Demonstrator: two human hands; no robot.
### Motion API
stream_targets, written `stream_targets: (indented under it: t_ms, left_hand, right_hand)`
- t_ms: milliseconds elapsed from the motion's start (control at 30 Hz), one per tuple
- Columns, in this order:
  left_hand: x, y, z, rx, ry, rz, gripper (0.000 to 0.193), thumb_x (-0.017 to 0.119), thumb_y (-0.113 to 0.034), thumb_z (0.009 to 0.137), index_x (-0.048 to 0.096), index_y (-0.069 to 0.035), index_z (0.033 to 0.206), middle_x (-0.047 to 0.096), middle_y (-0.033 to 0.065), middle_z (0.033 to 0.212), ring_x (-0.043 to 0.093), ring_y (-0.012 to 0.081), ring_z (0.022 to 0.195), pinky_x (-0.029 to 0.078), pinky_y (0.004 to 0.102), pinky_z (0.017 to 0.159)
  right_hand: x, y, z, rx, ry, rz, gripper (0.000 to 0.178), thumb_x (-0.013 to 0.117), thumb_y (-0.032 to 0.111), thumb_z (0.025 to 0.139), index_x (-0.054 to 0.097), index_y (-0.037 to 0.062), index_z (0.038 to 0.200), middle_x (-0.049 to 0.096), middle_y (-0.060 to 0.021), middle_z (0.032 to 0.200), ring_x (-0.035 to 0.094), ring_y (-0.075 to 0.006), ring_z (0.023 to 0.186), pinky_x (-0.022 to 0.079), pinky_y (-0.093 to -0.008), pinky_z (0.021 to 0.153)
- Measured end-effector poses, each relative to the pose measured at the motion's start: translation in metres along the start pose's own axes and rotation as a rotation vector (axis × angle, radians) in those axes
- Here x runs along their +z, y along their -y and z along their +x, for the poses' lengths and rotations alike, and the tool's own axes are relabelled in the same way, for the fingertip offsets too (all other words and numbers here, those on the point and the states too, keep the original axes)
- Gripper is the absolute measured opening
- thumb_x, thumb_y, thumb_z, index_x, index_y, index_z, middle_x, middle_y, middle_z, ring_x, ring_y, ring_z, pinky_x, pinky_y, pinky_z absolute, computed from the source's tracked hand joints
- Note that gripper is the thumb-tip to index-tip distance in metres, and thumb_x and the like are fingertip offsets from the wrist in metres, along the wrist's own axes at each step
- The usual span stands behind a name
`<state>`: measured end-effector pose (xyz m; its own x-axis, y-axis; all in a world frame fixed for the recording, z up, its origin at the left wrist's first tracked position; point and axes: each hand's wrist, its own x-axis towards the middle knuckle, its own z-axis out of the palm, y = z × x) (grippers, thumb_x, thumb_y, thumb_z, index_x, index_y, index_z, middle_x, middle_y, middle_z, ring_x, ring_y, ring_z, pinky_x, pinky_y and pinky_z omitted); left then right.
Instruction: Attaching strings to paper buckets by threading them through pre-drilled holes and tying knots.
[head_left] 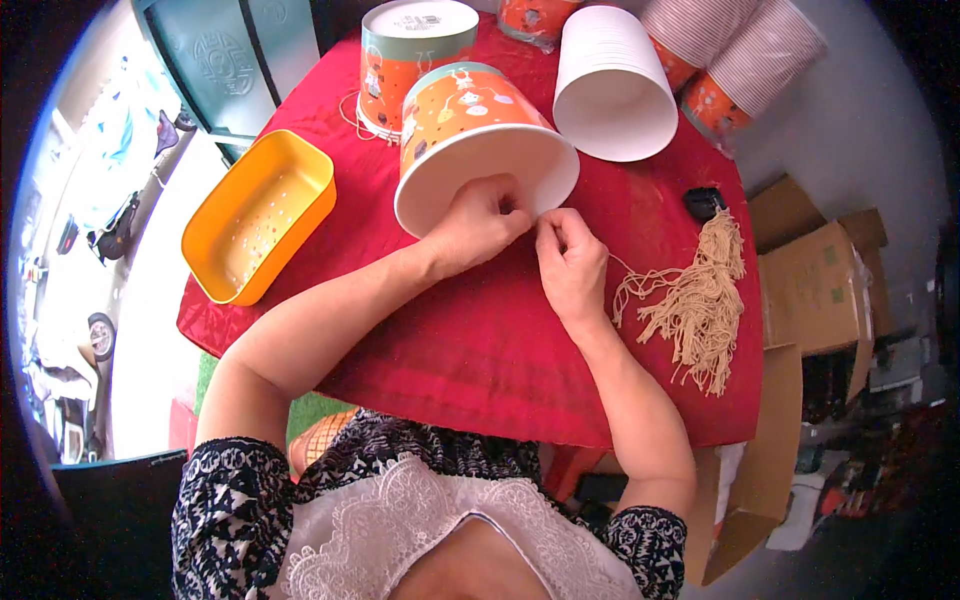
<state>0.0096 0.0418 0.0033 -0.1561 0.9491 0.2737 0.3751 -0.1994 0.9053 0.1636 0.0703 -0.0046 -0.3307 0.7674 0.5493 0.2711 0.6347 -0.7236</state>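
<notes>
An orange paper bucket (468, 108) with printed pictures lies tipped on its side, its white mouth facing me. My left hand (480, 222) reaches just inside that mouth with its fingers curled closed; whatever they hold is hidden. At the rim's lower right, my right hand (570, 262) is closed in a pinch, thumb and fingertips together, on something too small to make out. A bundle of beige strings (705, 300) lies to the right of it, gathered at a black tie (704, 203). One loose strand runs from the bundle toward my right hand.
A yellow plastic basin (292, 245) with small bits inside stands at the left. Behind are an upturned orange bucket (384, 85) with string around its base, a white bucket (612, 55) on its side, and stacked buckets (770, 55). Cardboard boxes (815, 285) stand right of the red-covered table (450, 370).
</notes>
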Motion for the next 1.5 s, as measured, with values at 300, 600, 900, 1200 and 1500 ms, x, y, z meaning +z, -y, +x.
stream_targets:
  t_ms: [300, 600, 900, 1200, 1500]
  left_hand:
    - [-0.002, -0.001, -0.001, -0.029, 0.027, -0.070, 0.015, 0.061, -0.011, 0.075, 0.063, 0.002, 0.082, 0.063, 0.0111, 0.074, 0.058, 0.0177, 0.070, 0.046, 0.0325, 0.064]
    - [-0.006, 0.003, -0.002, -0.048, 0.142, -0.078, 0.011, 0.061, -0.010, 0.078, 0.060, -0.002, 0.086, 0.056, 0.0026, 0.073, 0.050, 0.0109, 0.066, 0.042, 0.0280, 0.057]
    - [-0.009, -0.004, -0.004, -0.173, 0.255, -0.224, 0.009, 0.060, -0.011, 0.080, 0.060, -0.003, 0.086, 0.054, 0.0012, 0.065, 0.048, 0.0089, 0.049, 0.038, 0.0255, 0.043]
    - [-0.010, -0.002, -0.002, -0.195, 0.257, -0.227, 0.011, 0.059, -0.013, 0.087, 0.060, -0.002, 0.087, 0.056, 0.0029, 0.065, 0.050, 0.0099, 0.046, 0.040, 0.0259, 0.041]
    - [-0.012, -0.006, -0.002, -0.215, 0.269, -0.242, 0.015, 0.059, -0.015, 0.089, 0.061, -0.001, 0.089, 0.056, 0.0028, 0.065, 0.050, 0.0097, 0.047, 0.039, 0.0257, 0.041]
  right_hand:
    - [0.003, 0.000, 0.000, 0.017, -0.035, -0.007, 0.003, 0.062, 0.001, 0.087, 0.063, -0.0006, 0.090, 0.048, -0.0001, 0.058, 0.041, -0.0043, 0.053, 0.039, -0.0251, 0.050]
    - [0.002, 0.002, -0.001, 0.023, 0.015, -0.170, 0.009, 0.068, 0.005, 0.084, 0.061, 0.0024, 0.089, 0.064, -0.0125, 0.066, 0.065, -0.0278, 0.058, 0.049, -0.0380, 0.053]
    - [0.004, -0.006, -0.003, -0.124, -0.012, -0.208, 0.009, 0.067, 0.003, 0.081, 0.061, 0.0007, 0.088, 0.066, -0.0149, 0.074, 0.066, -0.0321, 0.064, 0.052, -0.0406, 0.057]
    - [0.003, 0.000, -0.005, -0.217, 0.048, -0.263, 0.018, 0.064, 0.001, 0.079, 0.064, -0.0008, 0.097, 0.067, -0.0170, 0.085, 0.067, -0.0335, 0.074, 0.054, -0.0404, 0.064]
    - [0.003, -0.005, -0.004, -0.135, 0.051, -0.202, 0.012, 0.065, 0.001, 0.078, 0.065, -0.0007, 0.090, 0.067, -0.0174, 0.081, 0.067, -0.0333, 0.071, 0.053, -0.0407, 0.063]
